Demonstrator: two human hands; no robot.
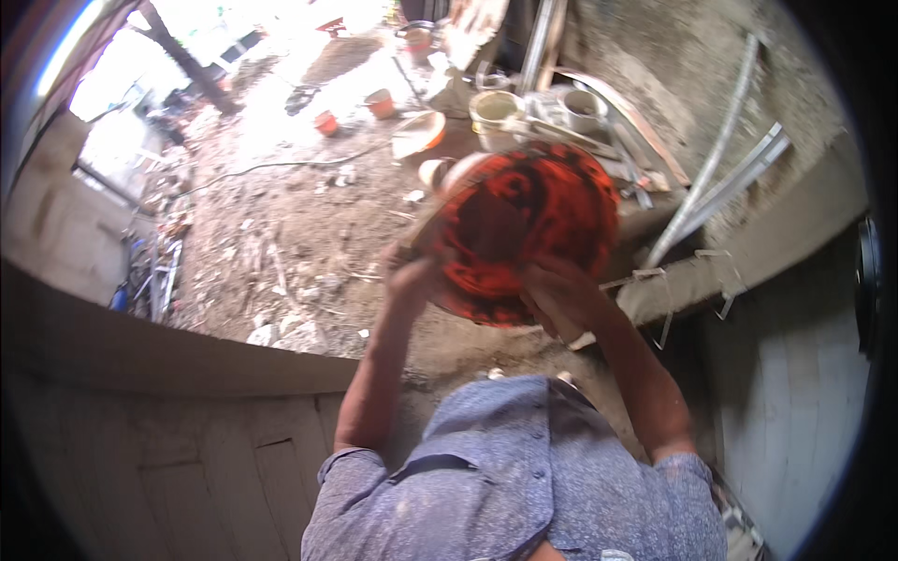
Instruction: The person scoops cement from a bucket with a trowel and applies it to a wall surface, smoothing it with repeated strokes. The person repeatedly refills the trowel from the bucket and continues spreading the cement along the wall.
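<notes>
A round orange-red basin (561, 206), mottled with dark stains, is held up in front of my body and tilted. My left hand (419, 273) grips its left edge, where a pale outer rim shows. At the lower right edge, my right hand (564, 292) has its fingers bent against the basin. Motion blurs both hands a little, and some of the fingers are hidden. Just beyond the basin stands a pale bucket (496, 109).
Loose soil and rubble (299, 224) cover the ground ahead. Small orange pots (380, 103) and another orange-and-white basin (418, 136) sit farther off. Metal channels (725, 178) lean by the right wall. A bent wire (697, 280) sticks out from the ledge at right.
</notes>
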